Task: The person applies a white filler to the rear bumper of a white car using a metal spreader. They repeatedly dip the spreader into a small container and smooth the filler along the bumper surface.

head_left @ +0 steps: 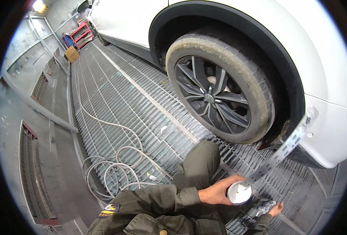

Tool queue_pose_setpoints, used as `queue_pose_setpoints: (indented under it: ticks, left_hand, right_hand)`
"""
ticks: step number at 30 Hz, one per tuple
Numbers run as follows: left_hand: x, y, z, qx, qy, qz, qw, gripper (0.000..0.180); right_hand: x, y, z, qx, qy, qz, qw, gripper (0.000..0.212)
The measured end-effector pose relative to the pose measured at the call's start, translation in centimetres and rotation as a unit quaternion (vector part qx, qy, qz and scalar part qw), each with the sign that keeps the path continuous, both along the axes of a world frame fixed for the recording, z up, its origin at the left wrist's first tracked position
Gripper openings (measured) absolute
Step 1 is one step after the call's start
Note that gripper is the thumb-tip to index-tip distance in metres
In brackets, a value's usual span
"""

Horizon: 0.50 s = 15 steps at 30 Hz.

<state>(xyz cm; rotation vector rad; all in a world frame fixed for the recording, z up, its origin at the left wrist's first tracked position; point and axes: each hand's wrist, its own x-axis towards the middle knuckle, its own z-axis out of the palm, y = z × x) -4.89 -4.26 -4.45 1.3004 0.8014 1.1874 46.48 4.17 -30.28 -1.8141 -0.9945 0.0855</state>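
My left hand is wrapped round a cup with a white inside and a small yellowish spot in it. A long, flat, pale strip with slot-like marks rises from the cup's rim and slants up to the right, across the view of the car's rear corner. Lower and further right, my right hand closes against a grey-and-dark printed container. Its fingers are partly hidden, and the container's exact kind is hard to make out.
A white car with a dark-spoked wheel stands ahead on a metal floor grating. A pale hose lies coiled on the grating at left. Along the left wall are vents. A cardboard box and red shelf stand far back.
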Motion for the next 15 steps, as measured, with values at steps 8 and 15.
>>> queue_pose_setpoints:
  ticks: [8, 15]
  left_hand:
    - [3.5, 2.4, -0.5, 0.020, 0.060, -0.114, 0.991, 0.083]
    - [4.7, 3.3, 0.6, 0.012, 0.043, -0.127, 0.991, 0.079]
  right_hand:
    - [-20.8, 0.5, 34.0, -0.083, 0.239, 0.603, 0.756, 0.064]
    - [-25.2, 1.6, 41.6, -0.178, 0.018, 0.639, 0.748, 0.014]
